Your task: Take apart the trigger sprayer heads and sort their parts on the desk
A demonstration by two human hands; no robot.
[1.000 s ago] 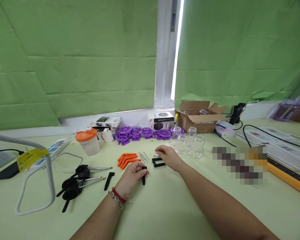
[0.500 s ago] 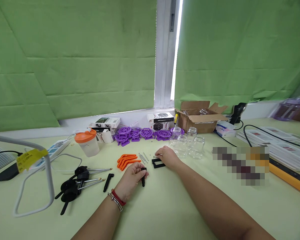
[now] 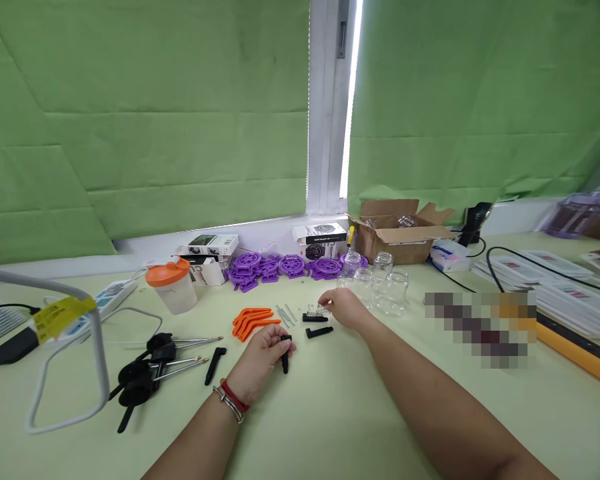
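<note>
My left hand [image 3: 266, 350] is closed around a short black plastic rod [image 3: 285, 361], held upright just above the table. My right hand [image 3: 345, 305] reaches further forward, thumb and fingertips pinched at a small group of metal springs [image 3: 312, 311]; whatever lies between the fingertips is too small to make out. Two black plastic pieces, one [image 3: 315, 319] behind the other [image 3: 319, 332], lie below those fingers. Left of the springs are thin metal pins [image 3: 283, 316] and several orange bent handles [image 3: 253, 323]. Another black rod [image 3: 215, 366] lies beside my left wrist.
Black parts with metal rods [image 3: 139, 383] lie at the left, near a grey tube frame [image 3: 100, 360] and an orange-lidded cup [image 3: 175, 293]. Purple discs [image 3: 293, 265] line the back. Glass jars [image 3: 395, 293] and a cardboard box [image 3: 405, 248] stand beyond my right hand.
My right hand has shifted slightly right, uncovering more of the springs and the two black pieces. My left hand still holds the rod in nearly the same place.
</note>
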